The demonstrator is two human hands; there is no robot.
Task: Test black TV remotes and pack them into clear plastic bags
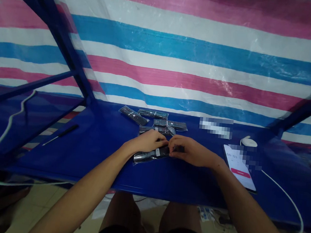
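Bare forearms [90,183] reach in from the near left and near right. Both hands meet over a wrapped remote [147,155], mid-surface, near side of the other packets. Right grip [187,149] pinches its right end, thumb against fingers. Left grip [151,141] is bent over the far side, fingertips close to the right grip; can't tell if it pinches anything or only rests.

Risks, my read: slick film on a smooth blue surface [84,161], so the piece could skid or twist if only one end is held. Hard pull at that end could tear the bag. Left knuckles sit right by a dark packet [144,129] on the far side; a bump could shove it into the three bagged remotes [133,115] beyond. Right forearm passes just beside the phone [239,168]; an elbow swing could nudge it.

Looks: long, slim, black, glossy under clear wrap, white label [157,152] toward the right. Loose film sticks out at the left end. No buttons visible, so probably face down. Right end hidden by fingers.
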